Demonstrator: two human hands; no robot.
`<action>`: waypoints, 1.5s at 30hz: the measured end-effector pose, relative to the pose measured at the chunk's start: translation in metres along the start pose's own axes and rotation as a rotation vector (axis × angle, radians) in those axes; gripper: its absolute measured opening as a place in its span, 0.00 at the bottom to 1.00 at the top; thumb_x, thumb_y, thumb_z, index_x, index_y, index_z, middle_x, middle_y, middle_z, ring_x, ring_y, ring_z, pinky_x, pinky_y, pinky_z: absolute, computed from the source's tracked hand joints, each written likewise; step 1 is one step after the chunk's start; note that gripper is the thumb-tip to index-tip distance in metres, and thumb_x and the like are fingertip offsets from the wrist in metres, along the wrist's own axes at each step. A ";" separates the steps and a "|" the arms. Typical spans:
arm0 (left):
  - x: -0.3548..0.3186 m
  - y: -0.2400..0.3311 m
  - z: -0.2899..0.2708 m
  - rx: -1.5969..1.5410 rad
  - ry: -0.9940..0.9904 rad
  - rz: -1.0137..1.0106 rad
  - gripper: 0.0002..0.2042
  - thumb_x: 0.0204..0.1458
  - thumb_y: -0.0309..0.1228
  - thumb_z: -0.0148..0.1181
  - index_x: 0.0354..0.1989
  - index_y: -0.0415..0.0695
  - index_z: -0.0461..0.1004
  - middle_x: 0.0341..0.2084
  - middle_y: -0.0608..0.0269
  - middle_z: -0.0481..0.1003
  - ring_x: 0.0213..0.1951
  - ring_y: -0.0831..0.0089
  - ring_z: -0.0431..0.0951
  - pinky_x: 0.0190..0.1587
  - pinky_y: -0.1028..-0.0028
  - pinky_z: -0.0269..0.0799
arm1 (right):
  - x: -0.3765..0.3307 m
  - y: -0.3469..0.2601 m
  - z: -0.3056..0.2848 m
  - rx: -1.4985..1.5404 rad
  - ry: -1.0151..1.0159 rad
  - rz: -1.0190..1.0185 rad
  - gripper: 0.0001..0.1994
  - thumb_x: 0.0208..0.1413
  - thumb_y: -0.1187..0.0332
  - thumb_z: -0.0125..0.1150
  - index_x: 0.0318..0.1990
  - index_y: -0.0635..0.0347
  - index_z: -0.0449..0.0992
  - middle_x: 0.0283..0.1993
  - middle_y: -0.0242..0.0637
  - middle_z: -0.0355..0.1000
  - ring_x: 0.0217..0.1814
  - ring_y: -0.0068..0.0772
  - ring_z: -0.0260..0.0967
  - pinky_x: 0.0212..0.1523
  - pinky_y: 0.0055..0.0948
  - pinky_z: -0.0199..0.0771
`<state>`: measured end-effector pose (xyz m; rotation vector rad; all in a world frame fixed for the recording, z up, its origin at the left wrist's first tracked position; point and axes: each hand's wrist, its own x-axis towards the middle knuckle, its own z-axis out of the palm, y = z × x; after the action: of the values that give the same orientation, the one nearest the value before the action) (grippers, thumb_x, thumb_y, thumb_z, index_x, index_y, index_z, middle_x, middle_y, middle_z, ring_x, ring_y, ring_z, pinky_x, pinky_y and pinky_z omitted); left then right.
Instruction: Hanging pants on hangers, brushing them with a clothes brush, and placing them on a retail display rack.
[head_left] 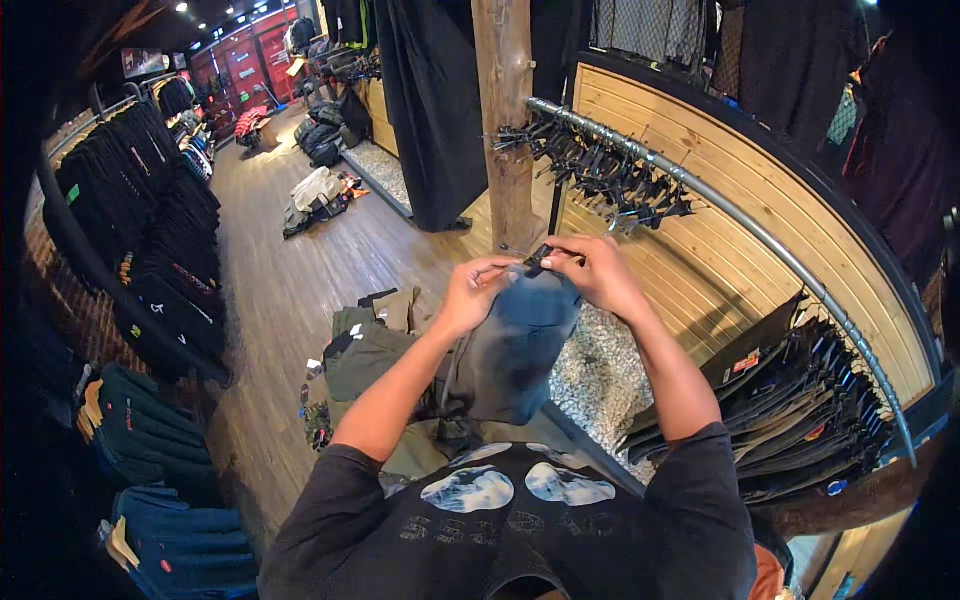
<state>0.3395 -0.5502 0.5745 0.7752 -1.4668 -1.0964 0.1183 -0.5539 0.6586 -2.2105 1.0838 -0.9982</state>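
Observation:
A dark blue-grey folded garment (520,345), perhaps trousers, hangs in front of me from both hands. At its top edge sits a black clip hanger (540,260). My right hand (598,275) pinches the hanger's clip between thumb and fingers. The fingers of my left hand (470,295) are closed at the garment's upper left corner, beside the hanger; the exact grip there is partly hidden.
Several olive and tan garments (385,345) lie piled on the wooden floor (270,290). A curved metal rail (740,210) holds bunched black hangers (600,175) and dark trousers (810,400). A wooden post (505,110) stands ahead, clothes racks (150,220) at left, white pebbles (605,370) below.

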 end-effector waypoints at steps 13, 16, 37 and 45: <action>0.004 -0.013 -0.008 0.041 0.062 -0.015 0.10 0.52 0.17 0.57 0.42 0.37 0.76 0.38 0.66 0.77 0.38 0.83 0.74 0.42 0.82 0.69 | 0.018 0.010 0.007 -0.053 -0.056 -0.138 0.13 0.52 0.65 0.64 0.43 0.64 0.79 0.39 0.48 0.77 0.40 0.42 0.77 0.40 0.33 0.73; 0.003 -0.011 -0.005 0.001 0.068 -0.067 0.09 0.52 0.17 0.58 0.42 0.37 0.75 0.38 0.67 0.77 0.38 0.83 0.74 0.42 0.82 0.69 | 0.020 0.018 0.010 -0.066 -0.041 -0.195 0.12 0.52 0.67 0.64 0.42 0.64 0.79 0.37 0.47 0.77 0.39 0.44 0.76 0.40 0.34 0.73; -0.001 -0.026 -0.008 -0.123 0.170 -0.167 0.10 0.54 0.20 0.58 0.44 0.35 0.72 0.38 0.67 0.75 0.42 0.79 0.73 0.46 0.79 0.68 | 0.018 0.031 0.048 -0.050 0.104 -0.319 0.15 0.51 0.68 0.63 0.44 0.67 0.77 0.34 0.48 0.75 0.34 0.44 0.75 0.36 0.33 0.74; -0.001 -0.004 0.001 0.069 0.011 -0.097 0.17 0.54 0.25 0.62 0.52 0.35 0.71 0.42 0.65 0.76 0.43 0.81 0.72 0.48 0.77 0.67 | 0.019 0.021 0.037 0.101 -0.227 0.002 0.18 0.54 0.62 0.63 0.48 0.64 0.76 0.41 0.46 0.75 0.45 0.38 0.74 0.46 0.30 0.72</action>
<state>0.3380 -0.5502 0.5699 0.9072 -1.4771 -1.1167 0.1455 -0.5780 0.6291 -2.1779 0.9141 -0.7613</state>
